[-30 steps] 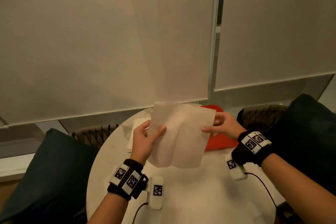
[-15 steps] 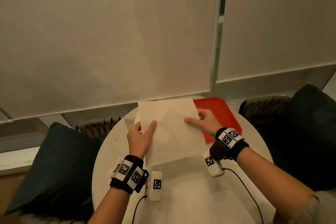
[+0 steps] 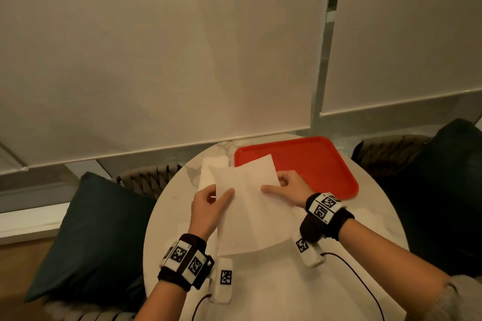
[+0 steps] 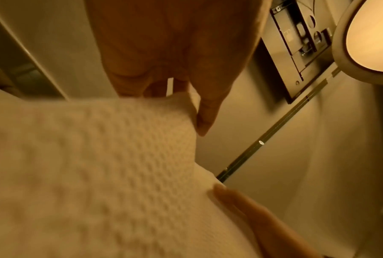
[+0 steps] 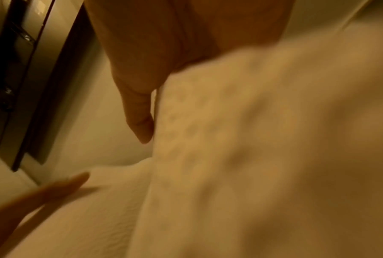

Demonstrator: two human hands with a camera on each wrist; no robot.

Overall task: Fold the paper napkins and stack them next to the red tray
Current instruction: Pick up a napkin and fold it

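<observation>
A white unfolded paper napkin (image 3: pixel 250 206) is held spread above the round table, tilted a little. My left hand (image 3: pixel 208 203) pinches its left edge, thumb on top and fingers beneath. My right hand (image 3: pixel 287 187) pinches the right edge the same way. Both wrist views show the embossed napkin (image 4: pixel 93 165) (image 5: pixel 252 139) filling the frame, with the thumb (image 4: pixel 206 104) and a finger (image 5: pixel 139 111) against it. The red tray (image 3: pixel 313 161) lies at the table's far right, part hidden by the napkin. A white napkin pile (image 3: pixel 208 169) lies left of the tray, behind the held sheet.
The white round table (image 3: pixel 287 289) has woven chairs with dark cushions on the left (image 3: pixel 86 237) and right (image 3: pixel 448 190). Window blinds (image 3: pixel 156 60) hang just behind the table. Cables run from the wrist units across the near table.
The napkin came down from an upright, held-up pose to lie lower and flatter over the table. Both hands moved nearer me with it, and the view tipped downward, uncovering more of the tray.
</observation>
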